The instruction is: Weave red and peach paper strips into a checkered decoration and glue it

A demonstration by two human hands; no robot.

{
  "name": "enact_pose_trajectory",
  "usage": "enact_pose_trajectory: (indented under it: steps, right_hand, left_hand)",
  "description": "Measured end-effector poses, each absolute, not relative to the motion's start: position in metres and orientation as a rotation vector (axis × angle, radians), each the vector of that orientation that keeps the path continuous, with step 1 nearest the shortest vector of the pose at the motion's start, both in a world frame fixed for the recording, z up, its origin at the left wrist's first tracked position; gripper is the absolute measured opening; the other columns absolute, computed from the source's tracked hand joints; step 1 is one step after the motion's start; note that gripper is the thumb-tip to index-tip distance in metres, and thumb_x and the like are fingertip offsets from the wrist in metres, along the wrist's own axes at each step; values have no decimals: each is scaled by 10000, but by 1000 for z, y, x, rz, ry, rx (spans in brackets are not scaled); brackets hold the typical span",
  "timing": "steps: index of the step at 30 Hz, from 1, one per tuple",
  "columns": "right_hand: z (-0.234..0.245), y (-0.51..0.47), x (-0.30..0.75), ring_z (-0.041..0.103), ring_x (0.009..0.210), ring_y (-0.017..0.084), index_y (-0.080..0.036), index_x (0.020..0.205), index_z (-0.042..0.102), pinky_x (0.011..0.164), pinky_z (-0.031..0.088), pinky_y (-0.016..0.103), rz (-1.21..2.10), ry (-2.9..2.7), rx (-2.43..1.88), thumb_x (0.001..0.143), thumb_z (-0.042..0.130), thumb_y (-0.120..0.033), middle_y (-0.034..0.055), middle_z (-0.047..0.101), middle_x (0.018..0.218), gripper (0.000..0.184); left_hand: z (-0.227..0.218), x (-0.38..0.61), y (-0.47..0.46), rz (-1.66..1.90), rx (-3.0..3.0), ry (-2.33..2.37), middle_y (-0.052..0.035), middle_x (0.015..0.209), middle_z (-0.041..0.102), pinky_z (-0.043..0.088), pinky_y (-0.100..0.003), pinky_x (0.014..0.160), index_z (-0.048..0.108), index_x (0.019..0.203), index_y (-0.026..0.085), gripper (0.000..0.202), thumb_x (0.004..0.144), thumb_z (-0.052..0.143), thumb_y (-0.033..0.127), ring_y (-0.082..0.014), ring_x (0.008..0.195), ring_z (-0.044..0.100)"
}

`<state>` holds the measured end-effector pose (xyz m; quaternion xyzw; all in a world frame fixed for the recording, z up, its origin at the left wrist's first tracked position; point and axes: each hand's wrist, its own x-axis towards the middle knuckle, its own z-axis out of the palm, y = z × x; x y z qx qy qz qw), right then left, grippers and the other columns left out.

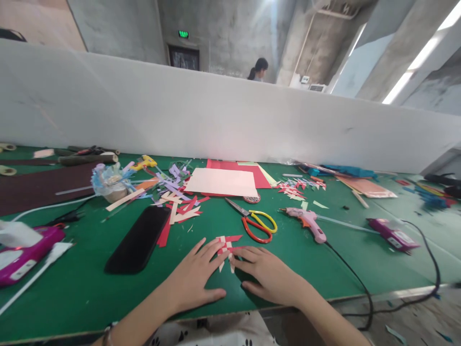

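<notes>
A small woven piece of red and cream paper strips (224, 243), with pointed ends sticking out, lies flat on the green tabletop. My left hand (194, 276) is spread palm-down, its fingertips resting on the left side of the piece. From the right, my right hand (264, 274) reaches in with fingers stretched out, touching the piece's right edge. Neither hand wraps round anything. Just beyond them are scissors (254, 222) with red and yellow handles, blades slightly parted. Loose red and cream paper strips (183, 209) are heaped to the left, partly under a cream sheet (221, 181).
A black phone (139, 240) lies left of my hands. A pink glue gun (306, 222) with a trailing cord and a purple power strip (392, 234) are on the right. Small woven pieces (297, 186) sit farther back. Behind the table runs a white partition (230, 120); a person is beyond it.
</notes>
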<state>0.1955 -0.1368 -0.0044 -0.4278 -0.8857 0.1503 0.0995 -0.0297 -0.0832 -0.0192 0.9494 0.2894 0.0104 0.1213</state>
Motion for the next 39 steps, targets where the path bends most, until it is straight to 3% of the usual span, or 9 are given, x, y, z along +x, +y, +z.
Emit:
enact_pose_trajectory:
  steps: [3, 6, 9, 12, 17, 21, 32, 39]
  right_hand:
    - [8, -123, 210, 535, 1068, 148, -252, 1151, 560, 912, 413, 267, 573, -2541, -1232, 829, 493, -196, 33, 567, 1206, 334]
    - [23, -91, 231, 600, 907, 118, -216, 991, 629, 819, 443, 224, 456, -2362, -1448, 892, 387, -195, 15, 665, 981, 262]
    - [30, -46, 246, 611, 885, 138, -213, 1076, 584, 742, 458, 228, 76, -2309, -1885, 888, 410, -221, 35, 637, 1050, 255]
    - [26, -2, 251, 593, 960, 195, -178, 1199, 499, 748, 460, 270, -40, -2318, -1977, 855, 492, -239, 109, 541, 1199, 350]
    - [14, 47, 247, 598, 922, 197, -138, 1012, 605, 770, 471, 314, -81, -2408, -2078, 863, 504, -234, 112, 582, 1071, 204]
    - [13, 70, 249, 567, 951, 183, -142, 1116, 528, 809, 480, 395, -145, -2332, -2178, 872, 503, -315, 76, 561, 1105, 300]
    - [-4, 72, 264, 564, 954, 177, -154, 1095, 541, 809, 482, 386, 212, -2451, -2070, 871, 504, -319, 70, 560, 1111, 281]
    - [-15, 85, 256, 566, 945, 178, -161, 1108, 535, 796, 488, 374, 277, -2334, -2280, 868, 509, -325, 69, 557, 1111, 292]
  left_hand:
    - [-23, -29, -82, 64, 2781, 846, -116, 1421, 343, 288, -490, 1029, 329, 1365, 264, 725, 729, 571, 513, -313, 1280, 330]
    - [-27, -29, -82, 173, 2789, 827, -115, 1391, 382, 328, -487, 1002, 360, 1349, 263, 705, 726, 573, 515, -323, 1251, 359]
    - [-31, -30, -83, 252, 2785, 824, -98, 1363, 407, 342, -488, 992, 363, 1343, 287, 660, 743, 567, 467, -321, 1223, 381]
    - [-31, -31, -85, 281, 2761, 834, -81, 1353, 408, 346, -481, 996, 348, 1348, 304, 620, 764, 545, 372, -306, 1216, 383]
    - [-26, -31, -87, 267, 2693, 876, -72, 1331, 419, 355, -486, 990, 395, 1318, 303, 571, 762, 526, 307, -308, 1212, 378]
    - [-26, -31, -88, 275, 2672, 880, -68, 1335, 411, 347, -494, 995, 378, 1327, 309, 588, 757, 521, 286, -307, 1215, 367]
    - [-29, -32, -87, 297, 2664, 873, -69, 1339, 400, 349, -488, 997, 379, 1325, 311, 580, 763, 520, 280, -305, 1219, 361]
    - [-28, -31, -88, 253, 2694, 875, -81, 1360, 380, 357, -497, 991, 368, 1332, 303, 579, 773, 520, 275, -304, 1233, 355]
